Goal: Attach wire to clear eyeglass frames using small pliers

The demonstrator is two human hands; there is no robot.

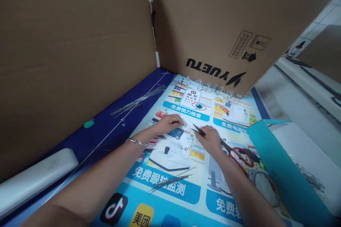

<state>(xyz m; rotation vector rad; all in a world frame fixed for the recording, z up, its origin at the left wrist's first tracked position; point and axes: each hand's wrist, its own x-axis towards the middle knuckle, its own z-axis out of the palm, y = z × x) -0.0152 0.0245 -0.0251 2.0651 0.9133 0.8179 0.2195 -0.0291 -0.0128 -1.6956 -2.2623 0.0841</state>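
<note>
My right hand (210, 138) has its grip closed around black pliers (198, 130), whose jaws stand slightly apart and point left toward my other hand. My left hand (172, 123) has its grip pressed together; whether it pinches a fine piece is too small to tell. Bent wire pieces (185, 148) lie between and just near of my hands, on the printed sheet (170, 161) covering the worktop. Straight wires (170, 183) lie nearer, longer strands (138, 101) far left. A row of clear bent pieces (213, 87) runs along the base of the far cardboard panel (207, 32). At right, a teal-sided box (282, 163) contains thin metallic pieces (310, 177).
</note>
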